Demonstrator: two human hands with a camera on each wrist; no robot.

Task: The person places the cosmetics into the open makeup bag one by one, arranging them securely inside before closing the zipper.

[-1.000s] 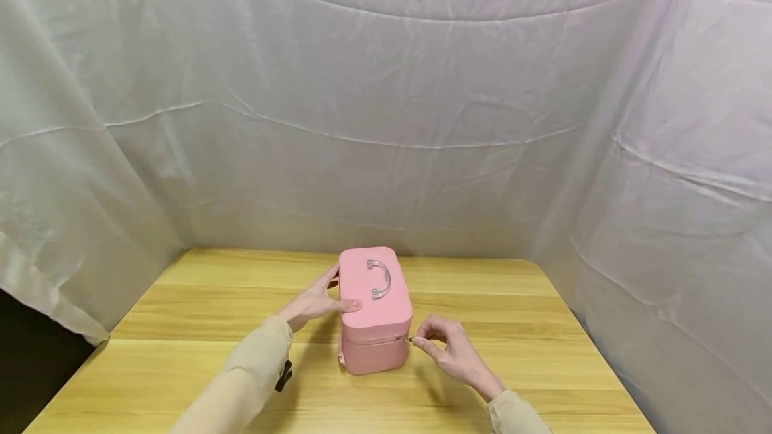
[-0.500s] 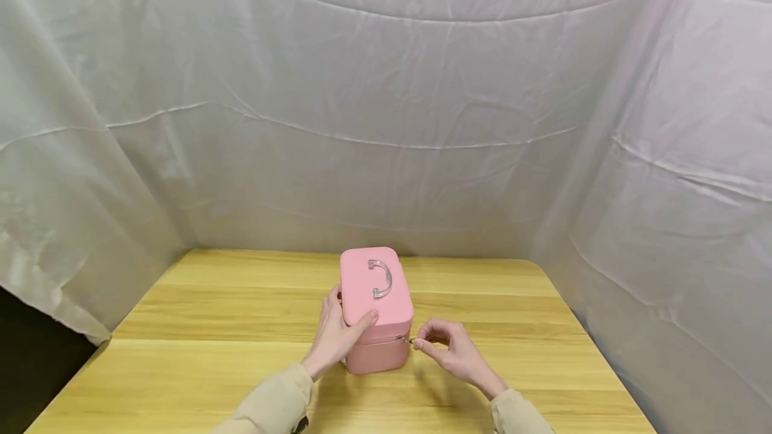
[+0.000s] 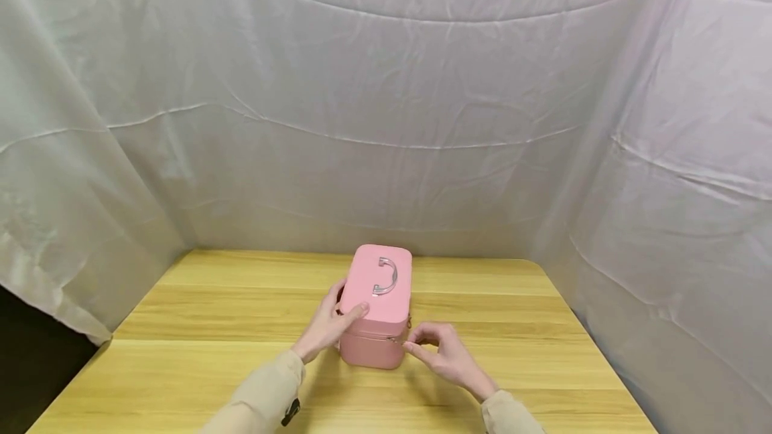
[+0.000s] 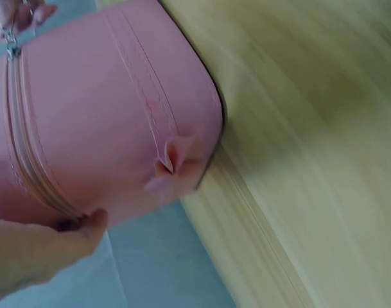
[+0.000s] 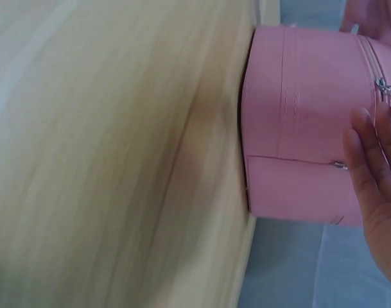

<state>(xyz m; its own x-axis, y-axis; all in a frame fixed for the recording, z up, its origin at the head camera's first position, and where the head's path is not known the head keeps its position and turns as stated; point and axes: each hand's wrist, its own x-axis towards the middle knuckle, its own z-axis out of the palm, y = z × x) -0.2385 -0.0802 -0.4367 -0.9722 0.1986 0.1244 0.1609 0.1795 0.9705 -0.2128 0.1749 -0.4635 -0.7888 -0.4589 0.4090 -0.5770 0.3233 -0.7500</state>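
Note:
A pink vanity case (image 3: 368, 317) stands upright on the table, its lid down and a silver handle (image 3: 393, 278) on top. My left hand (image 3: 322, 330) holds its left side, thumb over the lid and fingers down the side. At the near right corner my right hand (image 3: 445, 355) pinches the zipper pull with thumb and forefinger. In the right wrist view, the zipper slider (image 5: 383, 85) shows just above my right fingers (image 5: 362, 170); the pull itself is mostly hidden. A small pink bow (image 4: 176, 160) decorates the case's side in the left wrist view.
The case stands on a wood-grain table (image 3: 512, 313). Pale cloth curtains (image 3: 386, 119) hang behind and on both sides. A dark gap (image 3: 36, 353) shows beyond the table's left edge.
The case has turned slightly, its far end swinging right. My left hand slid toward the near left corner, then a little back. My right hand shifted slightly left, still at the zipper.

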